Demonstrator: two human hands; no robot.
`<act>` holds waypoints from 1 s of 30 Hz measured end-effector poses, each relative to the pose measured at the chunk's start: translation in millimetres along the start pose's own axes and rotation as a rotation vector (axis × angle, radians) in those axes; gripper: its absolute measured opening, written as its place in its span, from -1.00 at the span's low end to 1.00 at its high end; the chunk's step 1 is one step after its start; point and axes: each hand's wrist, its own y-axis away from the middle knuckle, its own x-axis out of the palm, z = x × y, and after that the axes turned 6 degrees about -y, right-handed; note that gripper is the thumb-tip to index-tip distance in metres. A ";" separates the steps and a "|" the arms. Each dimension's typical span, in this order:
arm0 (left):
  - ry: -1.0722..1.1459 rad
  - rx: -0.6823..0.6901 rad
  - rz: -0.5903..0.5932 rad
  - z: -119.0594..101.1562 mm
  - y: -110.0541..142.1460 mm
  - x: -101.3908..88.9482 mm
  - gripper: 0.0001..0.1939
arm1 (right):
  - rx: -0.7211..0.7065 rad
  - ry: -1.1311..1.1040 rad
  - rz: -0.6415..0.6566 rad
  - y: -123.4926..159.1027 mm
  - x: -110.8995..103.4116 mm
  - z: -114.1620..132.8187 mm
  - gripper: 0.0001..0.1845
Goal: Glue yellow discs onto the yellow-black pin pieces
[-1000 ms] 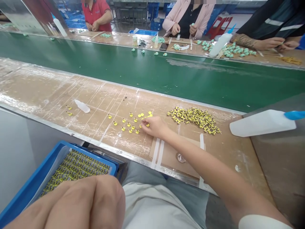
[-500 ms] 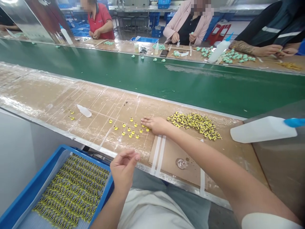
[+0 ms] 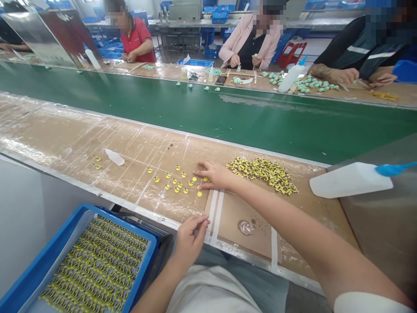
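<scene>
Small round yellow pieces with dark tips [image 3: 174,181] lie scattered on the brown work surface. My right hand [image 3: 215,174] rests palm down at their right edge, fingers apart, with a few yellow pieces under and beside the fingertips. Closer to me, my left hand [image 3: 191,237] hovers at the table's front edge, its thumb and fingertips drawn together. Anything between those fingertips is too small or hidden to make out. Right of my right hand lies a dense pile of small yellow and dark pieces [image 3: 262,174].
A blue tray [image 3: 150,243] at lower left holds rows of yellow-and-dark pieces. A small white bottle [image 3: 114,157] and a large blue-tipped bottle [image 3: 352,180] lie on the table. A clear blob [image 3: 246,227] sits on cardboard. Beyond the green conveyor [image 3: 260,119], several people handle mint-coloured pieces.
My left hand has moved right along the table edge. My right hand's fingers have spread, and yellow pieces beside them have shifted toward me. The camera view has tilted slightly.
</scene>
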 end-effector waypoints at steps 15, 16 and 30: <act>-0.980 -0.042 0.060 -9.9 -40.0 16.0 -0.58 | -0.053 -0.187 -0.071 8.9 5.1 -14.6 -0.74; -0.992 -0.066 0.061 -10.0 -44.8 18.7 -0.59 | -0.031 -0.186 -0.087 14.4 2.3 -14.2 -0.70; -0.346 -0.253 -0.005 -6.7 -78.4 13.9 -0.80 | 0.320 -0.205 -0.069 8.6 -1.5 -10.6 -0.24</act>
